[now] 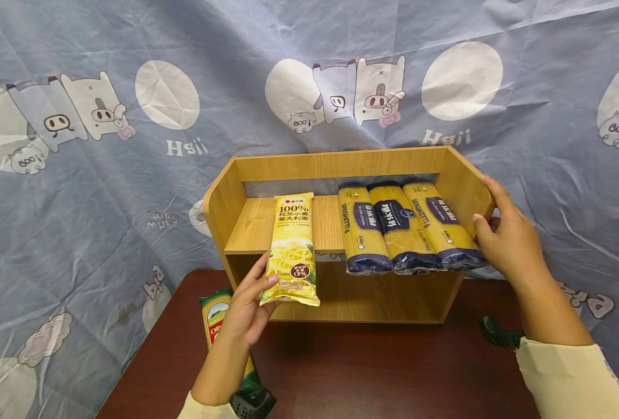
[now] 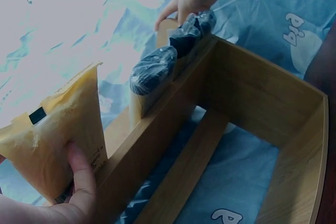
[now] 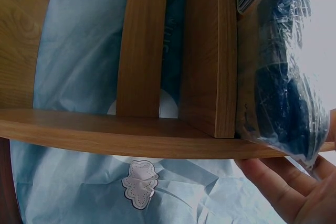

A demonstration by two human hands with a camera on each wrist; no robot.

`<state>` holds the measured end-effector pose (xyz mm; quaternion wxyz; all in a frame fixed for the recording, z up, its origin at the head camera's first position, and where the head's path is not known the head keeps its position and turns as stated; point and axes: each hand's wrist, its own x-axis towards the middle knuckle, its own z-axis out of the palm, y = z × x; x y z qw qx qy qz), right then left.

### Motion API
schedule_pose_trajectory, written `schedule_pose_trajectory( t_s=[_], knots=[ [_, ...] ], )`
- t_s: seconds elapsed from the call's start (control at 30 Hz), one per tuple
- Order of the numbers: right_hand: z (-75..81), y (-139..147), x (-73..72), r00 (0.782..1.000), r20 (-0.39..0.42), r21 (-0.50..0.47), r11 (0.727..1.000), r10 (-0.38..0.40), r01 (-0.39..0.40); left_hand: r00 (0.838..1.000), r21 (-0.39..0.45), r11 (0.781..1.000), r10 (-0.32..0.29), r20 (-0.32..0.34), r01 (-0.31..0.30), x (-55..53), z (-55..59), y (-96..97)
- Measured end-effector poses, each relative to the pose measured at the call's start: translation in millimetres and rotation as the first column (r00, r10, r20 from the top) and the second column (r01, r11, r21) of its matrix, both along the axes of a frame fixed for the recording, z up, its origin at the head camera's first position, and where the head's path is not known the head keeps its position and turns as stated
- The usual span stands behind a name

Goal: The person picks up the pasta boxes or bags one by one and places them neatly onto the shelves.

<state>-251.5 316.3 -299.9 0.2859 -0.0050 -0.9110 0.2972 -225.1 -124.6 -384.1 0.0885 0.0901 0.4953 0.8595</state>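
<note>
My left hand (image 1: 248, 302) holds a yellow noodle packet (image 1: 292, 233) by its lower left part, thumb on the face with the print. The packet overlaps the upper tier of a wooden shelf (image 1: 340, 164) at its left half; its taped back (image 2: 52, 124) shows in the left wrist view. At the other end, my right hand (image 1: 513, 244) grips the shelf's right side panel (image 1: 461, 186), thumb inside and fingers outside. Beside that thumb, three spaghetti packs (image 1: 399, 224) with dark blue ends lie side by side on the upper tier.
A green-ended pasta pack (image 1: 217, 305) lies on the dark red table (image 1: 382, 372) left of the shelf, partly behind my left forearm. The shelf's lower compartment (image 1: 361, 297) is open at the front. A blue printed cloth (image 1: 236, 46) hangs behind.
</note>
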Motion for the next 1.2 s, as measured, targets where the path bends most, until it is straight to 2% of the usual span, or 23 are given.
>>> schedule_pose_trajectory(
  t_s=[0.2, 0.4, 0.6, 0.73, 0.83, 1.0, 1.2],
  knots=[
    [-0.6, -0.9, 0.0, 1.000, -0.001, -0.001, 1.000, -0.001, 0.001, 1.000, 0.026, 1.000, -0.008, -0.005, 0.008, 0.4, -2.7, 0.0],
    [-0.9, -1.0, -0.2, 1.000, 0.006, -0.002, 1.000, 0.002, -0.002, 0.999, 0.019, 1.000, 0.003, -0.037, -0.002, 8.2, -4.7, -1.8],
    [0.2, 0.0, 0.3, 1.000, 0.015, 0.000, 1.000, 0.002, -0.002, 0.993, -0.039, 0.999, -0.014, -0.113, 0.010, 16.8, -4.9, -6.0],
    [0.6, 0.0, 0.4, 1.000, 0.005, 0.005, 1.000, -0.002, 0.002, 0.987, -0.106, 0.994, -0.029, -0.157, 0.012, 21.4, -5.1, -9.5],
    [0.7, 0.0, 1.0, 1.000, 0.003, 0.003, 1.000, -0.003, 0.003, 0.986, -0.161, 0.987, -0.027, -0.163, 0.001, 24.0, -3.5, -9.4],
    [0.3, 0.8, 1.3, 1.000, -0.003, -0.001, 1.000, -0.001, 0.001, 0.986, -0.198, 0.980, -0.022, -0.163, -0.011, 22.5, -2.3, -6.6],
    [0.0, 0.5, 0.0, 1.000, -0.002, 0.003, 1.000, -0.001, 0.001, 0.984, -0.155, 0.988, -0.032, -0.175, 0.004, 19.2, -3.7, -7.1]
  ],
)
